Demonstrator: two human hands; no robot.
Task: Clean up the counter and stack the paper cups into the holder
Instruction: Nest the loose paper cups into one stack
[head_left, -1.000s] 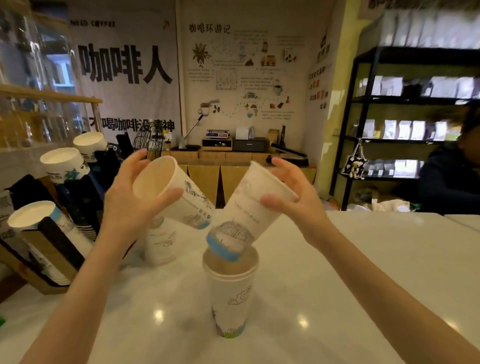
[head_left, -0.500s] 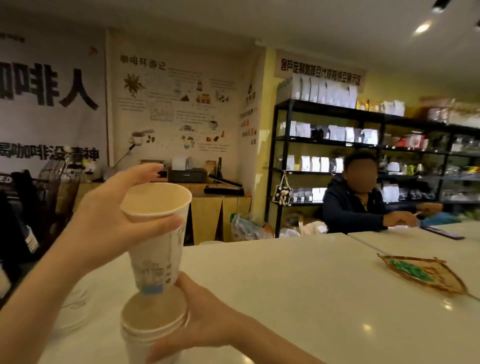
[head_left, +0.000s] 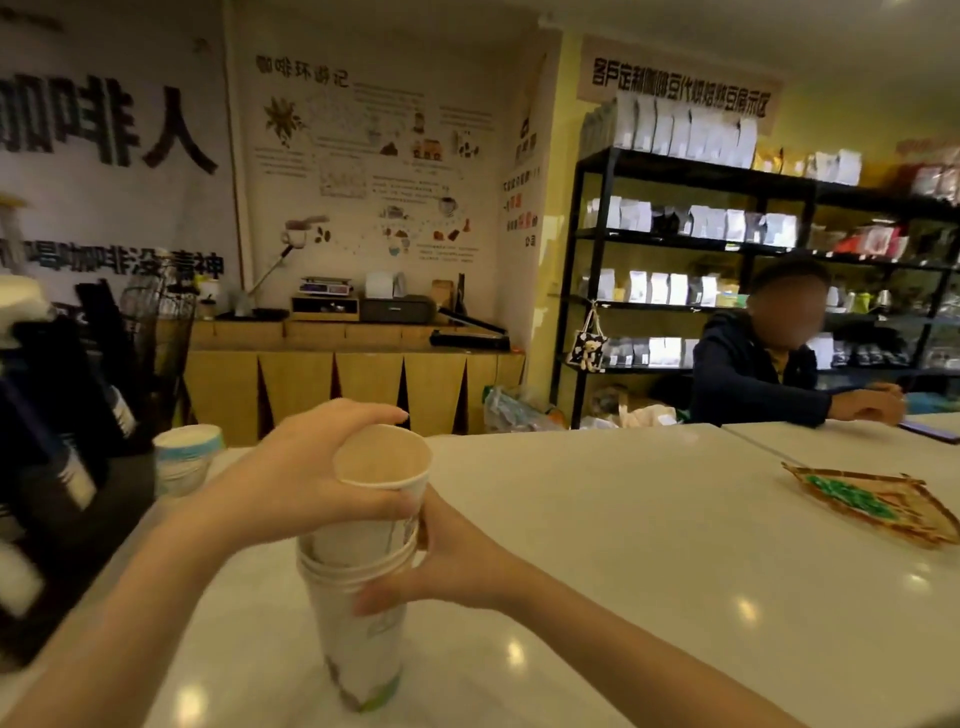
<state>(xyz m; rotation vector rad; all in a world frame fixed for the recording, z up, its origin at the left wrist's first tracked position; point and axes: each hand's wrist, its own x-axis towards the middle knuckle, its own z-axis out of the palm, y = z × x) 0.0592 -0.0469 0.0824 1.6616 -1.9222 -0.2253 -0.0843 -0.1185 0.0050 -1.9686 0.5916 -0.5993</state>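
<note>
A stack of white paper cups (head_left: 358, 644) stands on the white counter (head_left: 623, 545) in front of me. My left hand (head_left: 301, 483) grips the rim of the top paper cup (head_left: 374, 499), which sits partway down inside the stack, tilted a little. My right hand (head_left: 447, 566) wraps the stack from the right, just below its rims. Another white cup with a blue band (head_left: 184, 460) stands further back on the left. The dark cup holder (head_left: 62, 441) is at the left edge, blurred, with white cups sticking out of it.
A woven tray with green things (head_left: 878, 501) lies on the counter at the right. A person in a dark jacket (head_left: 763, 364) sits behind the counter's far right, a phone (head_left: 930, 430) by their hand. Black shelves of bags stand behind.
My left hand has lowered its cup from above the stack down into it. My right hand has stayed on the stack. The view has tilted slightly downward.
</note>
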